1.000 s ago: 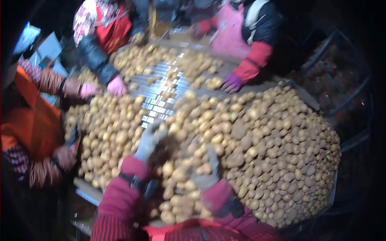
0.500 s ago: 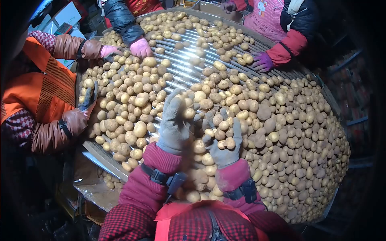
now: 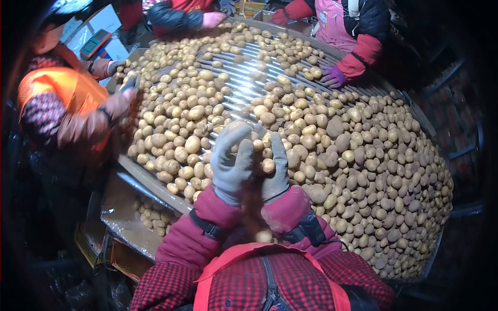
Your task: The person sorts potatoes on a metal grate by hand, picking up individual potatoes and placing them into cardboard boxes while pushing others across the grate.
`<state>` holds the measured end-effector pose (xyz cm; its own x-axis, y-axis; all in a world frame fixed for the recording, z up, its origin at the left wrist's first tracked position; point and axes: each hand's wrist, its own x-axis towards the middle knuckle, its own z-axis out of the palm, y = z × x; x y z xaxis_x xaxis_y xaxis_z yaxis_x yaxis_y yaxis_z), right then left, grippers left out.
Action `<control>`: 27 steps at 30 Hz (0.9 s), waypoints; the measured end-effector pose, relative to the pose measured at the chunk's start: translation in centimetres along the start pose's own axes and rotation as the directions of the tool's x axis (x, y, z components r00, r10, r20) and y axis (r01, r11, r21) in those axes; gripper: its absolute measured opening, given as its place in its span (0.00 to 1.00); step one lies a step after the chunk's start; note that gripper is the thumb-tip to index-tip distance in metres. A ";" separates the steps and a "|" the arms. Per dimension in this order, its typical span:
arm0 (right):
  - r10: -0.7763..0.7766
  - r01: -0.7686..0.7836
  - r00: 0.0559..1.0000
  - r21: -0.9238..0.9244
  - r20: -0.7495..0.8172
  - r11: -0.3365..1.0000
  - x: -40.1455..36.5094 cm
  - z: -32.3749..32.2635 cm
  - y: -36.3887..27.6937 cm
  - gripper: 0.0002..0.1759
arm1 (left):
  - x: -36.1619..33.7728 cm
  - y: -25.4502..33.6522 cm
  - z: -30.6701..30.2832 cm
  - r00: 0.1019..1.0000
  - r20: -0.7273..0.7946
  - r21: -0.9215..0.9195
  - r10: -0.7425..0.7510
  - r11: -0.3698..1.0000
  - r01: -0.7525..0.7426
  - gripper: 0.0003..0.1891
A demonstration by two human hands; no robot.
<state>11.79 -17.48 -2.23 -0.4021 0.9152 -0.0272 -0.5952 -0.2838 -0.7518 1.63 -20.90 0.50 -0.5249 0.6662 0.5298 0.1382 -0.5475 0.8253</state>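
Observation:
My left hand (image 3: 231,163), in a grey work glove, is raised over the sorting table with its fingers curled. Close beside it, my right hand (image 3: 276,171) is cupped, its gloved fingers bent inward. Several small potatoes (image 3: 267,166) sit between the two hands, resting against the right palm; the left fingers partly hide what lies on their side. Around and beyond both hands spreads a thick layer of loose potatoes (image 3: 363,181). Shiny metal rollers (image 3: 244,85) show through a gap in the layer ahead of my hands.
A co-worker in an orange vest (image 3: 67,98) stands at the left, gloved hands at the table edge. Across the table, a purple-gloved hand (image 3: 333,76) and a pink-gloved hand (image 3: 213,19) belong to others. A box (image 3: 124,207) holding potatoes stands below the left rim (image 3: 150,181).
My two hands have come together, with the right hand turning inward and moving left around its potatoes. At the left, the co-worker's hands have moved up and back from the potatoes.

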 end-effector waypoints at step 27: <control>0.767 -0.932 0.358 0.257 0.533 0.256 -13.6 12.7 12.9 0.27 | -15.9 11.7 -19.9 0.858 -0.380 0.714 0.345 0.699 0.035 0.17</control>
<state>0.75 -37.25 -3.16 -0.9710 -0.0425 -0.2351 0.0432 -0.9991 0.0023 -5.12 -47.99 -2.12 -0.7219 0.1900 0.6654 0.6780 0.0018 0.7351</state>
